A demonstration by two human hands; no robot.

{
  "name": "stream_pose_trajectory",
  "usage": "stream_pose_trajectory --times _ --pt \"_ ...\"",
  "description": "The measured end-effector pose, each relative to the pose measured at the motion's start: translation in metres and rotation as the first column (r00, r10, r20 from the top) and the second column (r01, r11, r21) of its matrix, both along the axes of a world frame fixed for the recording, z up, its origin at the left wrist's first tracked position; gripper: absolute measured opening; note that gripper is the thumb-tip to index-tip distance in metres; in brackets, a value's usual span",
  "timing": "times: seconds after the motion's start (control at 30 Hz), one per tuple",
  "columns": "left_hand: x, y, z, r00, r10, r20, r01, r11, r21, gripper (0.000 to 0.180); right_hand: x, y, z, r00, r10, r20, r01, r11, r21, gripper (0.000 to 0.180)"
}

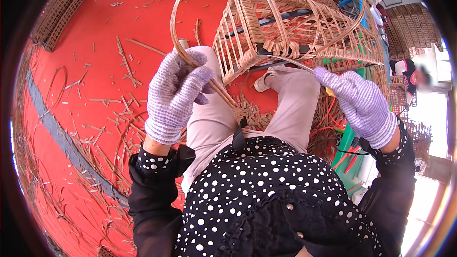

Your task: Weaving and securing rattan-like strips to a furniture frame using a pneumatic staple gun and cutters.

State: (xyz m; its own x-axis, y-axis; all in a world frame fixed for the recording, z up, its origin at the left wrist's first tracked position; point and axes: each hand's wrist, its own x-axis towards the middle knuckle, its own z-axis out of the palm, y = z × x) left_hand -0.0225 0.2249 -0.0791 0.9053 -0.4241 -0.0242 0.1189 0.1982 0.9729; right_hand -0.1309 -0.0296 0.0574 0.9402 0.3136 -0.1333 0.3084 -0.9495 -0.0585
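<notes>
My left hand (175, 90), in a lavender-and-white striped knit glove, is closed around brown rattan cane (178, 19). The cane's end sticks out below the fingers, and its length arches up and over a woven rattan basket frame (250, 16). My right hand (359, 102), gloved alike, grips a slim tool (301, 64) with a pale, slightly curved shaft pointing at the frame's near lower corner; a bit of yellow shows under the fingers. Open weave and black bars make up the frame, which lies on its side beyond my knees. Wraps cover part of its edge.
Cut cane scraps (250, 109) and loose strips litter the red floor (157, 14). A grey strip (62, 133) crosses the floor at the left. Woven racks (62, 14) stand at the upper left. A green stool-like object (350, 157) is beside my right leg. A person (409, 74) is at the far right.
</notes>
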Motion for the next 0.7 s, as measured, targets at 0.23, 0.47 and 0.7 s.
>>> stream_pose_trajectory --times 0.23,0.47,0.7 --pt "-0.004 -0.002 0.004 1.0 -0.006 0.025 0.006 1.0 0.008 0.022 0.002 0.004 0.007 0.999 -0.038 -0.031 0.035 0.994 -0.105 0.047" --pt "-0.008 -0.008 0.006 0.997 -0.041 -0.065 0.04 0.999 -0.013 0.016 0.042 0.002 0.02 0.984 0.099 -0.148 -0.075 0.985 0.157 0.042" --pt "0.01 -0.017 0.028 0.942 0.015 0.335 0.006 0.998 -0.062 0.025 0.047 0.022 0.03 0.927 -0.074 -0.367 -0.046 0.95 -0.308 0.055"
